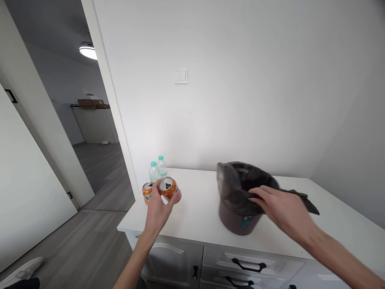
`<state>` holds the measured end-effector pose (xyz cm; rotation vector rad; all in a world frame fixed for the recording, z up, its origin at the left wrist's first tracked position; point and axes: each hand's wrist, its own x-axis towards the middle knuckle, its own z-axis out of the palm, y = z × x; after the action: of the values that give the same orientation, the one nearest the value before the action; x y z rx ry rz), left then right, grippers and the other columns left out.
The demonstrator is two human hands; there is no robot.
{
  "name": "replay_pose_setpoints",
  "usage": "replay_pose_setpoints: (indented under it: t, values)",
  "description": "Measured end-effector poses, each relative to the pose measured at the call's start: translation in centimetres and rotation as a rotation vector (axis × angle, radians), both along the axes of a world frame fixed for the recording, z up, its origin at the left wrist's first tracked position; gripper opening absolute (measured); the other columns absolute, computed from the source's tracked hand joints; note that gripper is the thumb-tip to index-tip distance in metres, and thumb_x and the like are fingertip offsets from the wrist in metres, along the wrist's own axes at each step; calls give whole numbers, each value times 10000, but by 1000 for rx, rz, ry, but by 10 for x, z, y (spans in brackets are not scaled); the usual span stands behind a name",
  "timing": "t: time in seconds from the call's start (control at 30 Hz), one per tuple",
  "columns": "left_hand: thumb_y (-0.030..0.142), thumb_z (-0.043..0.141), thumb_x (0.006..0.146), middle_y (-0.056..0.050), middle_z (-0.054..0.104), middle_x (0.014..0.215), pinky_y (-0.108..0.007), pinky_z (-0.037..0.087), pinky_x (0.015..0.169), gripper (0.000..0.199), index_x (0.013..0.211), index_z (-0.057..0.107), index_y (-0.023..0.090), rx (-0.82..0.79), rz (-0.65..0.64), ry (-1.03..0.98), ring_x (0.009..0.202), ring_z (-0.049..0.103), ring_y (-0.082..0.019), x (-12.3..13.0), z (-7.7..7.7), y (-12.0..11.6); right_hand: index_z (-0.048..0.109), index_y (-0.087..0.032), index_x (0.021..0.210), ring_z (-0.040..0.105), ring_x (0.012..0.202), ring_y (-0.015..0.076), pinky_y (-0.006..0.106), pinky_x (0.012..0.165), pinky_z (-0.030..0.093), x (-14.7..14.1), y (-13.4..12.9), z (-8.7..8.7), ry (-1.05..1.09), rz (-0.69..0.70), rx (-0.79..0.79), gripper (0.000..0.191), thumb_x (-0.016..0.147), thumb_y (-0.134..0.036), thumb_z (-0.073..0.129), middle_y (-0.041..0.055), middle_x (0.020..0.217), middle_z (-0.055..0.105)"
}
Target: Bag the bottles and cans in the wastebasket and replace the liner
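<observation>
My left hand (159, 208) is closed around an opened orange soda can (167, 185), its top facing up. Just left of it stands a second orange can (147, 193), also opened. Behind the cans are two clear plastic bottles with teal caps, the nearer bottle (154, 172) and the farther bottle (162, 166). At the right, my right hand (278, 202) pinches the edge of a black garbage bag (237, 196). The bag lines a dark brown trash bin (236, 220), which seems to tilt slightly. The inside of the bin is dark.
Everything stands on a white cabinet top (195, 216) against a wall with a light switch (181, 76). Loose bag plastic (309, 204) lies to the right of the bin. Drawers with black handles (249, 265) are below, and an open doorway is at the left.
</observation>
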<state>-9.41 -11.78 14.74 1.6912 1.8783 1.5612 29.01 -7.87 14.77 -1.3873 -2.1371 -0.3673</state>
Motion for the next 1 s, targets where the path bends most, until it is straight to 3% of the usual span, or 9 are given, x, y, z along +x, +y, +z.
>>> replay_pose_setpoints:
  t: [0.13, 0.3, 0.43, 0.53, 0.7, 0.8, 0.9, 1.0]
  values:
    - [520, 655, 780, -117, 608, 1184, -414, 488, 881, 678, 1299, 365, 195, 10, -38, -15, 1058, 611, -273, 15, 15, 11, 648, -287, 1108, 627, 677, 183, 270, 487, 286, -67, -12, 20, -159, 76, 24, 332, 975, -418, 373, 62, 872, 685]
    - [514, 635, 806, -106, 610, 1197, -403, 495, 864, 630, 1303, 388, 216, 65, -54, 22, 1065, 611, -268, 10, 13, 13, 632, -270, 1099, 613, 658, 158, 269, 482, 304, -96, -24, 37, -193, 117, 52, 273, 990, -308, 384, 27, 867, 681]
    - [519, 657, 784, -97, 629, 1167, -416, 511, 849, 633, 1297, 425, 228, 67, -34, 28, 1050, 618, -278, 5, 14, 5, 548, -262, 1257, 601, 626, 126, 259, 480, 391, -104, -39, 33, -4, 163, 55, 320, 977, -340, 414, 68, 1109, 651]
    - [514, 681, 769, -89, 612, 1212, -410, 521, 863, 644, 1308, 437, 257, 113, -33, 9, 1080, 609, -276, 10, 20, -10, 497, -296, 1309, 598, 650, 98, 254, 551, 482, -119, -55, 25, 195, 292, -18, 351, 969, -353, 432, 73, 1275, 564]
    - [423, 676, 804, -56, 571, 1318, -394, 482, 990, 580, 1329, 457, 309, 194, -224, 70, 1210, 553, -257, 33, 37, -46, 363, -337, 1413, 608, 632, 83, 274, 568, 549, -155, -76, 30, 483, 427, -248, 543, 906, -435, 533, 78, 1412, 446]
    - [309, 662, 805, -46, 542, 1375, -415, 461, 1028, 609, 1370, 433, 334, 176, -331, 167, 1277, 507, -270, 44, 43, -59, 371, -348, 1411, 620, 638, 105, 297, 592, 572, -167, -81, 49, 553, 475, -321, 606, 859, -471, 588, 69, 1370, 500]
    - [281, 673, 780, -67, 527, 1390, -462, 436, 1053, 698, 1410, 376, 326, 163, -317, 154, 1304, 482, -297, 51, 48, -56, 490, -348, 1310, 621, 648, 135, 318, 610, 572, -168, -83, 73, 556, 498, -289, 505, 832, -452, 612, 45, 1252, 595]
    - [373, 693, 788, -84, 461, 1454, -503, 373, 1107, 805, 1467, 264, 317, 165, -360, 95, 1369, 401, -306, 57, 51, -42, 544, -306, 1250, 609, 637, 179, 343, 582, 552, -155, -75, 92, 613, 380, -167, 491, 811, -518, 606, 56, 1021, 680]
